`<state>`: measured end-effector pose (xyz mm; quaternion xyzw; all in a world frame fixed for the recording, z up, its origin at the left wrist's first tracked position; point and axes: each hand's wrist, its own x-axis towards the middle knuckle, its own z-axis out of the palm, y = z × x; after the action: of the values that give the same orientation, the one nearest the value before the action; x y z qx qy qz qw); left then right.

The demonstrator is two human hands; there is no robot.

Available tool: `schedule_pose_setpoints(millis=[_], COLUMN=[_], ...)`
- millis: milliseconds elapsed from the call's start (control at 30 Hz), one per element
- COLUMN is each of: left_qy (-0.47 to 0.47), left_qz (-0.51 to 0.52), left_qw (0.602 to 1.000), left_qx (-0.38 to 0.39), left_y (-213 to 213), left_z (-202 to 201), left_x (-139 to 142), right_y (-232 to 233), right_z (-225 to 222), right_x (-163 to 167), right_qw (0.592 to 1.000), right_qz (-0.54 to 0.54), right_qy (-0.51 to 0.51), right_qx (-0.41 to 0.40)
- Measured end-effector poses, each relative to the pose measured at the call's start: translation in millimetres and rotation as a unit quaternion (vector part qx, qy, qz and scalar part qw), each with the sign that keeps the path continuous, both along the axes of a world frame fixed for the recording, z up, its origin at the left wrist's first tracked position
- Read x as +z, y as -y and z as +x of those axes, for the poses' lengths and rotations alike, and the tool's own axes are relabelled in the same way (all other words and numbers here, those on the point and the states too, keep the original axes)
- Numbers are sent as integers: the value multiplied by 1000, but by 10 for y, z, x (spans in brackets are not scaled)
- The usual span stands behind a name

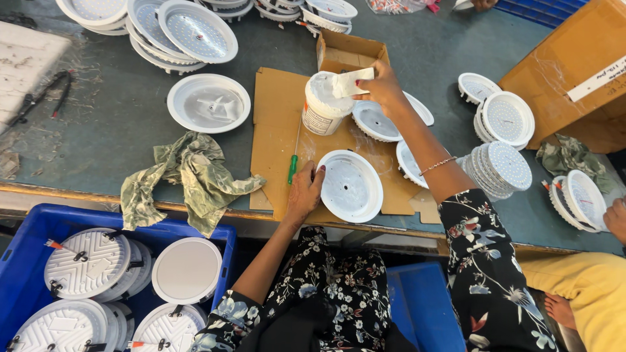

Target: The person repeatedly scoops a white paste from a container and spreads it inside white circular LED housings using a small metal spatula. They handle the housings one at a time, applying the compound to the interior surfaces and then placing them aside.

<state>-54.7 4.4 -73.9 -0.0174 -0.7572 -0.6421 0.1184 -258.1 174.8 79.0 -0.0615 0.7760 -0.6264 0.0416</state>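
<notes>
**Housing on cardboard: paste being drawn from tub**

Housing (351,186), a round white shallow shell, lies hollow side up on a cardboard sheet (277,124) on the counter (117,124). The left hand (305,192) rests flat against its left rim, fingers spread, steadying rather than clasping it. The right hand (381,85) is closed on a flat white spatula (352,81), whose far end sits in the mouth of a white tub (324,104) just left of that hand.

Step in hand, by judgement: loading the spatula with white paste. The next move would call for carrying the loaded blade down to the housing below without dripping, while the left hand keeps the shell from sliding.

Containers:
- Tub: open, white paste visible at the top; depth cannot be told.
- Blue crate (39,228), below the counter edge and left of the left hand: finished round lamps stacked on edge and flat.
- Small carton (349,52) beyond the tub: open, contents not visible.

A green screwdriver (293,168) lies just above the left hand. A crumpled rag (189,176) lies further left.
</notes>
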Motion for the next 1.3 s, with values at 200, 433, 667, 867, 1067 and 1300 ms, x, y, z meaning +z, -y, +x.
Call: schedule_pose_setpoints(millis=[200,433,667,867,1067,1300], left_qy=[4,-3,-3,5,-20,0], left_qz=[-12,-18,-11,-15,-5,-4], left_qw=[1000,1000,1000,1000,1000,1000], left_qx=[1,0,-15,-10,-1,4], left_y=[1,4,15,30,29,0], left_z=[14,104,216,261,324,314], left_x=[0,12,13,30,39,96], right_y=[-291,-686,-728,-229,-188,-351], right_z=[163,932,2125,2617,2834,2960], right_x=[-183,-279,-957,-1362,-1224,-893], right_qw=[997,996,993,931,910,892], right_qz=[37,-82,71,266,356,414], right_qy=[-63,-22,-73,-246,-210,-175], right_qx=[2,41,-56,-48,-28,44])
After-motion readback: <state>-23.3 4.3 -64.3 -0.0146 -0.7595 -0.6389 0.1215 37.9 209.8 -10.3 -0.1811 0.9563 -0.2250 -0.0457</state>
